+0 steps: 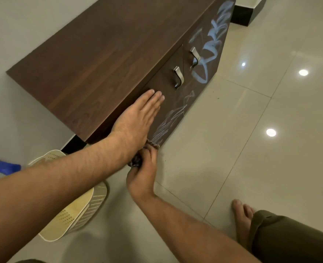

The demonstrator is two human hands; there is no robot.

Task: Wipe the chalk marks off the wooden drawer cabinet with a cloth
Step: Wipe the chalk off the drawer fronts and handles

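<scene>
left hand: my left hand (138,118) lies flat against the top of the cabinet (100,59) front, just under the edge of its top board.
left fingers: my fingers (155,99) are straight and close together, released, grasping nothing, and they point toward the nearer handle.
right hand: my right hand (143,175) is low, just beneath my left wrist, at the near bottom corner of the cabinet front.
right fingers: curled tight round the cloth (136,161), grasping it in a bunch.
cloth: dark and crumpled, mostly hidden in my grip. one edge pokes out above my knuckles and touches the wood beside the lowest scribbles.
cabinet: dark brown wood, standing on the floor (252,149) against a pale wall. two bent metal handles (178,77) sit on the drawer fronts.
white chalk scribbles: thin white chalk scribbles (168,122) run up the near drawer front from my right hand toward the nearer handle.
blue chalk scrawl: a thick blue chalk scrawl (212,48) covers the far drawer front, beyond the second handle.
floor: glossy pale tiles with bright spots of reflected light.
basket: a cream perforated basket (77,215) stands on the floor under my left forearm.
blue thing: a blue thing (5,167) lies by the wall at the left. i cannot tell what it is.
foot: my bare foot (242,217) rests on the tiles at the lower right, below olive shorts (290,240).
</scene>
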